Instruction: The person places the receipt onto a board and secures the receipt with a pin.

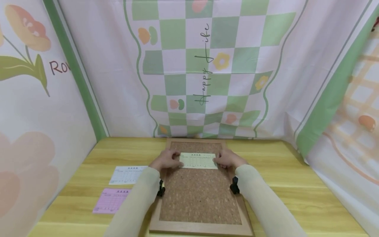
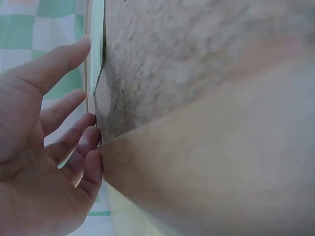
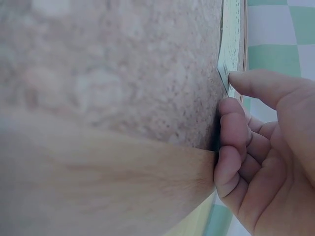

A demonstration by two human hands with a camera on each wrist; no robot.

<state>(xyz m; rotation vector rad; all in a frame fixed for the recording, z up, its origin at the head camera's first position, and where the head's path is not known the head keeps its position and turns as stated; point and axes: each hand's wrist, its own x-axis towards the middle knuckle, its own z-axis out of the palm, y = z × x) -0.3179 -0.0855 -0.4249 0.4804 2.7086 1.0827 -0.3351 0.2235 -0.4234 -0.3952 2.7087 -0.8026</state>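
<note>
A pale yellow printed paper form lies across the upper part of a wood-framed cork board. At its left edge, my left hand touches the form with the thumb. The other fingers of that hand, loosely bent and spread, rest by the board's frame in the left wrist view. My right hand pinches the form's lower right corner between thumb and forefinger, its remaining fingers curled against the board's edge.
Left of the board, a white printed form and a pink printed form lie on the wooden table. My left sleeve partly covers both. A checked curtain hangs at the table's back edge, with more printed cloth at both sides.
</note>
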